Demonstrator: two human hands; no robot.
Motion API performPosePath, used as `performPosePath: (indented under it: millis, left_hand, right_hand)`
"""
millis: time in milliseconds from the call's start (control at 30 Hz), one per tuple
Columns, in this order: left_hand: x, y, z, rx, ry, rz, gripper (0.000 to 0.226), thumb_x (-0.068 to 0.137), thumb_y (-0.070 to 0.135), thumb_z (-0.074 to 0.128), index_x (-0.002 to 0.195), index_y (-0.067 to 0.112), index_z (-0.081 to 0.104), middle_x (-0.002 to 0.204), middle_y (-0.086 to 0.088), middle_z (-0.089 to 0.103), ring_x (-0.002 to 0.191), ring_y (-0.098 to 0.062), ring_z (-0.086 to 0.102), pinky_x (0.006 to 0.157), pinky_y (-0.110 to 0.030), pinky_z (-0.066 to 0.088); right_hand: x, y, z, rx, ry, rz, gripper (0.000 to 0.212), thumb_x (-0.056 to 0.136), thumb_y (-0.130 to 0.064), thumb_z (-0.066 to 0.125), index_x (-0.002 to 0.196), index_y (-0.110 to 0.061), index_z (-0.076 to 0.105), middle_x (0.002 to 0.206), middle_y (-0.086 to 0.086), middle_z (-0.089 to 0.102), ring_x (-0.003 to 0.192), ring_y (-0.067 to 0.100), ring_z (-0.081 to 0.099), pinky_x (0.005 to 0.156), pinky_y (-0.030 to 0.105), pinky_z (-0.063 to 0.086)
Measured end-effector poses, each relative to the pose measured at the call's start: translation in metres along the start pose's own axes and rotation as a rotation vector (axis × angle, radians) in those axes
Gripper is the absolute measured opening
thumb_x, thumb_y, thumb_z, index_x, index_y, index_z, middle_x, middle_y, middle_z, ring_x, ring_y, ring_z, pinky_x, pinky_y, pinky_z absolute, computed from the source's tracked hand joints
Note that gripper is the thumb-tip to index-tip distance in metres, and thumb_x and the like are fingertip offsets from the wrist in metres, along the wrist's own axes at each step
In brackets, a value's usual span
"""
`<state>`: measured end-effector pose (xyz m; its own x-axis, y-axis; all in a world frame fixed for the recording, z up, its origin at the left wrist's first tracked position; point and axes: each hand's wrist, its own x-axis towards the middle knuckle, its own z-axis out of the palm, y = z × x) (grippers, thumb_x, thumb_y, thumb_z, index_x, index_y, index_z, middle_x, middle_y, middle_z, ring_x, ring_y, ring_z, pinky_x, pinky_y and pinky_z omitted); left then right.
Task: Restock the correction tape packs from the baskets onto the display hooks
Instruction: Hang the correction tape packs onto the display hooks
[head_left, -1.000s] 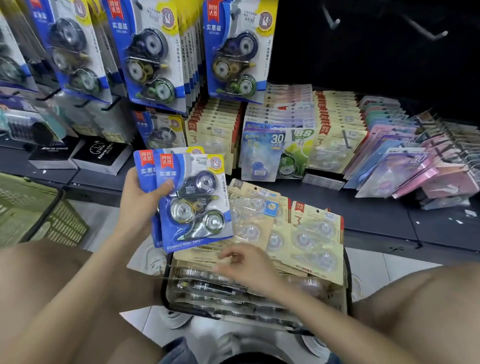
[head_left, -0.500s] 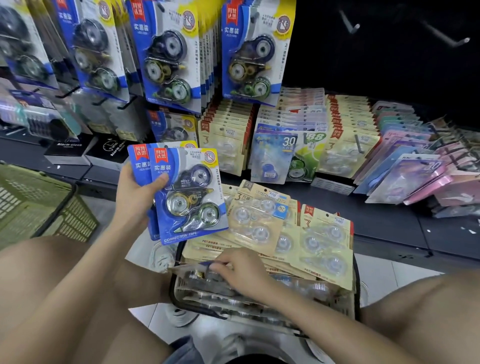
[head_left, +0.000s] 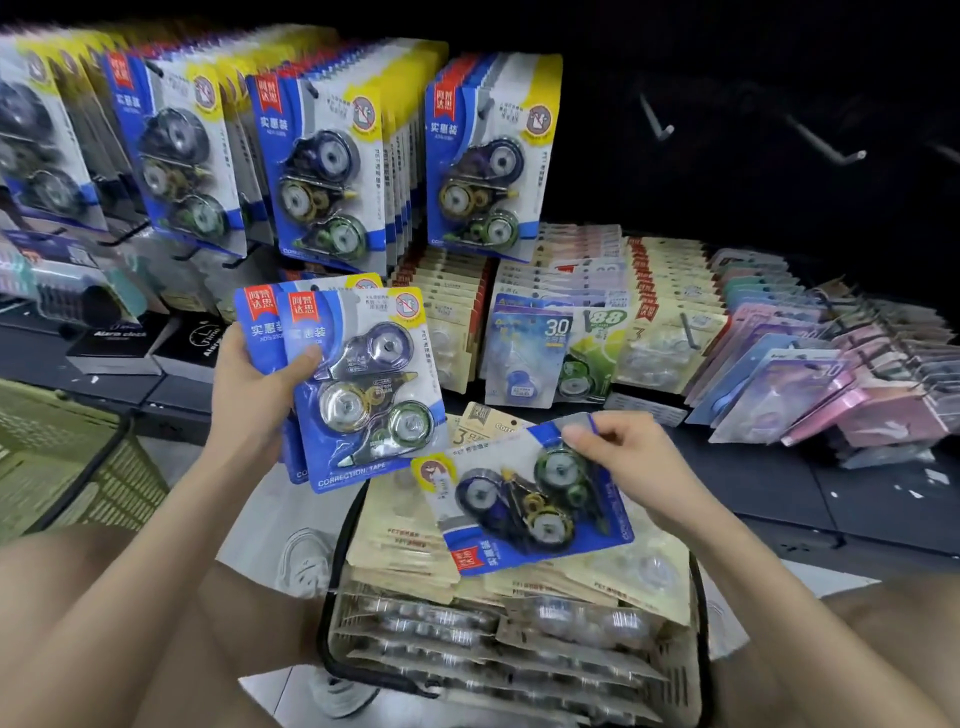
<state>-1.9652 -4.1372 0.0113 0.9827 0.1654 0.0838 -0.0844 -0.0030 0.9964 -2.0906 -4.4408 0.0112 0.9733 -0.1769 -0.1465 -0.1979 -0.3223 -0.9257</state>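
Observation:
My left hand (head_left: 252, 395) grips two blue correction tape packs (head_left: 363, 389), held upright and fanned, below the display. My right hand (head_left: 631, 462) pinches the edge of another blue correction tape pack (head_left: 524, 499), turned upside down, just above the basket (head_left: 337, 623). The basket between my knees is full of beige tape packs (head_left: 405, 540). Above, rows of the same blue packs hang on the display hooks (head_left: 483, 156). Two bare hooks (head_left: 826, 143) stick out of the dark panel at the upper right.
Beige, blue-green and pink packs (head_left: 810, 374) lie stacked on the shelf behind the basket. A green basket (head_left: 62, 457) stands at the left. Black boxes (head_left: 119, 343) sit on the left shelf. White shoes and floor tiles show under the basket.
My right hand has pulled a blue pack out of the basket and lifted it above the beige packs. The left hand with its two packs has risen slightly.

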Motion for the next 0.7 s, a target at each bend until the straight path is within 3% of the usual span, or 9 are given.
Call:
performPosePath:
  millis: [67,133,233,400,500,567,600,700]
  left_hand:
    - [0.001,0.003,0.006,0.008,0.008,0.022,0.033,0.090,0.002,0.067,0.113,0.015,0.048,0.101,0.007,0.064,0.085,-0.004,0.064,0.073,-0.023,0.050]
    - [0.002,0.004,0.011,0.018,0.014,0.037,0.031,0.089,0.002,0.068,0.106,0.020,0.049,0.100,0.009,0.063,0.085,-0.003,0.064,0.072,-0.023,0.050]
    - [0.001,0.003,0.017,0.017,0.007,0.031,0.035,0.089,0.002,0.068,0.098,0.029,0.048,0.100,0.009,0.063,0.086,-0.004,0.063,0.072,-0.023,0.049]
    - [-0.001,-0.003,0.018,0.017,-0.026,0.015,0.035,0.089,0.001,0.068,0.096,0.030,0.049,0.100,0.008,0.064,0.086,-0.006,0.064,0.073,-0.025,0.050]
    - [-0.003,-0.006,0.017,0.018,-0.044,0.007,0.035,0.089,0.000,0.067,0.096,0.029,0.049,0.102,0.006,0.063,0.086,-0.007,0.064,0.073,-0.025,0.051]
    - [-0.002,-0.007,0.017,0.022,-0.045,-0.003,0.035,0.089,0.000,0.067,0.097,0.028,0.048,0.102,0.006,0.062,0.087,-0.008,0.063,0.074,-0.025,0.051]
    - [-0.002,-0.007,0.017,0.023,-0.047,-0.007,0.034,0.089,0.001,0.068,0.098,0.028,0.048,0.103,0.005,0.063,0.089,-0.009,0.064,0.075,-0.027,0.051]
    - [-0.002,-0.006,0.017,0.038,-0.047,0.001,0.034,0.089,0.002,0.068,0.098,0.029,0.049,0.110,-0.001,0.063,0.094,-0.014,0.064,0.083,-0.033,0.053]
  right_hand:
    - [0.006,0.000,-0.013,0.060,0.068,0.008,0.027,0.097,-0.014,0.059,0.080,0.003,0.070,0.074,0.020,0.070,0.073,0.016,0.062,0.068,0.033,0.046]
    - [0.015,0.008,-0.022,0.143,0.163,0.070,0.023,0.098,-0.009,0.056,0.082,-0.001,0.071,0.072,0.012,0.073,0.067,0.014,0.065,0.064,0.028,0.049]
    - [0.027,0.037,-0.021,0.255,0.250,0.323,0.023,0.097,-0.004,0.055,0.076,-0.006,0.063,0.062,0.006,0.064,0.053,0.015,0.058,0.055,0.026,0.045]
    - [0.021,0.082,-0.011,0.214,0.112,0.638,0.028,0.090,0.013,0.043,0.079,-0.007,0.058,0.067,0.010,0.058,0.055,0.020,0.058,0.054,0.030,0.052]
    - [0.020,0.084,-0.012,0.147,0.030,0.646,0.007,0.091,-0.009,0.063,0.084,-0.011,0.064,0.076,0.007,0.064,0.066,0.020,0.059,0.058,0.028,0.047]
    - [0.024,0.083,-0.011,0.027,-0.041,0.586,0.030,0.079,-0.040,0.077,0.090,-0.014,0.067,0.090,0.004,0.069,0.078,0.021,0.064,0.063,0.028,0.045]
    - [0.026,0.081,-0.009,-0.047,-0.064,0.546,0.040,0.073,-0.046,0.081,0.093,-0.015,0.066,0.094,0.002,0.068,0.083,0.021,0.065,0.065,0.028,0.045]
    - [0.033,0.076,0.001,-0.186,-0.168,0.394,0.026,0.074,-0.030,0.086,0.085,-0.017,0.066,0.089,-0.002,0.069,0.082,0.014,0.065,0.073,0.030,0.050]
